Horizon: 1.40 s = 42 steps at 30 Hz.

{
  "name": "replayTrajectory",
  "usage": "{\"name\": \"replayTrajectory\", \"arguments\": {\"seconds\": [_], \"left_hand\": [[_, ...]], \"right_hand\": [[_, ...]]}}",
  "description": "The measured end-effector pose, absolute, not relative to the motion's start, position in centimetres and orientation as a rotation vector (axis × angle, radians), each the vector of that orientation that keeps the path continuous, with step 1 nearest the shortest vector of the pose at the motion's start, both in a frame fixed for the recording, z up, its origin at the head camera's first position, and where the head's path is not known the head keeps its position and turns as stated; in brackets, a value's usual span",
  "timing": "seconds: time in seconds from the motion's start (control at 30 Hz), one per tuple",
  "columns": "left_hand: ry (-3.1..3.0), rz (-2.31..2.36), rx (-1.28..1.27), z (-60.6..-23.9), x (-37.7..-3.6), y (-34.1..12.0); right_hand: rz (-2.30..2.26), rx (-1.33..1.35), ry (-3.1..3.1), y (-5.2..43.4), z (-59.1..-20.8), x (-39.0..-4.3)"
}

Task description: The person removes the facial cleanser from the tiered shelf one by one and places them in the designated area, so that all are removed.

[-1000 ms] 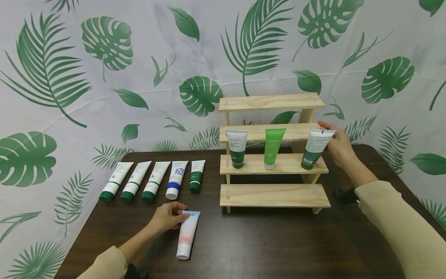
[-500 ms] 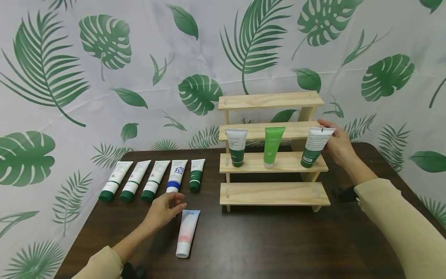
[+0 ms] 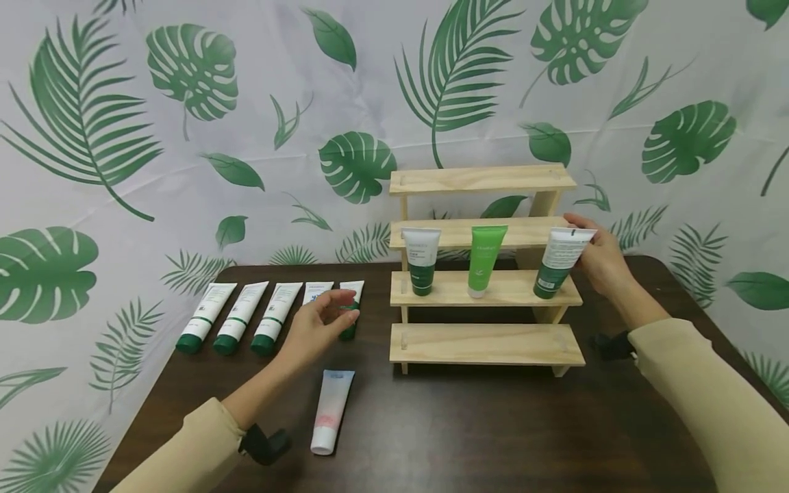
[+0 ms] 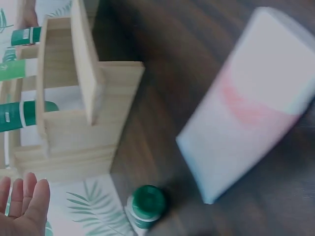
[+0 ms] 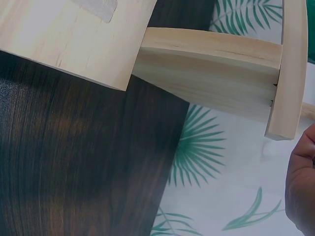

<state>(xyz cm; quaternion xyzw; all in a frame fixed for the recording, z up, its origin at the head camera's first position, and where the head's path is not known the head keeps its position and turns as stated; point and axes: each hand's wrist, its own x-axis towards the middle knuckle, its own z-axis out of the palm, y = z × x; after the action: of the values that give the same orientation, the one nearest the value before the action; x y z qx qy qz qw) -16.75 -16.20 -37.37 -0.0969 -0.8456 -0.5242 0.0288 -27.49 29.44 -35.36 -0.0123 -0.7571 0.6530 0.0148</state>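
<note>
While three tubes (image 3: 485, 260) are up on the rack (image 3: 487, 344), right fingers (image 3: 582, 222) behind one (can't tell if gripping), six unshelved ones (image 3: 333, 407) lie near empty, parted left fingers (image 3: 331, 298).

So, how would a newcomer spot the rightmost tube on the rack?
Find the wooden rack. On its second shelf from the bottom, go to the right end. The tube there, white above dark green, alone has the right hand at it.
</note>
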Motion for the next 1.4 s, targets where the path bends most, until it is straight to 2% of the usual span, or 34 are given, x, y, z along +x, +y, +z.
{"name": "replayTrajectory", "arguments": {"seconds": [0.5, 1.4], "left_hand": [[-2.353, -1.77, -0.382, -34.0, -19.7, -11.9], [-2.161, -1.966, -0.566, -33.3, -23.6, -6.6]], "right_hand": [[2.054, -0.041, -2.324, 29.4, -35.5, -27.4], [1.972, -0.058, -2.382, 29.3, -35.4, -27.3]]}}
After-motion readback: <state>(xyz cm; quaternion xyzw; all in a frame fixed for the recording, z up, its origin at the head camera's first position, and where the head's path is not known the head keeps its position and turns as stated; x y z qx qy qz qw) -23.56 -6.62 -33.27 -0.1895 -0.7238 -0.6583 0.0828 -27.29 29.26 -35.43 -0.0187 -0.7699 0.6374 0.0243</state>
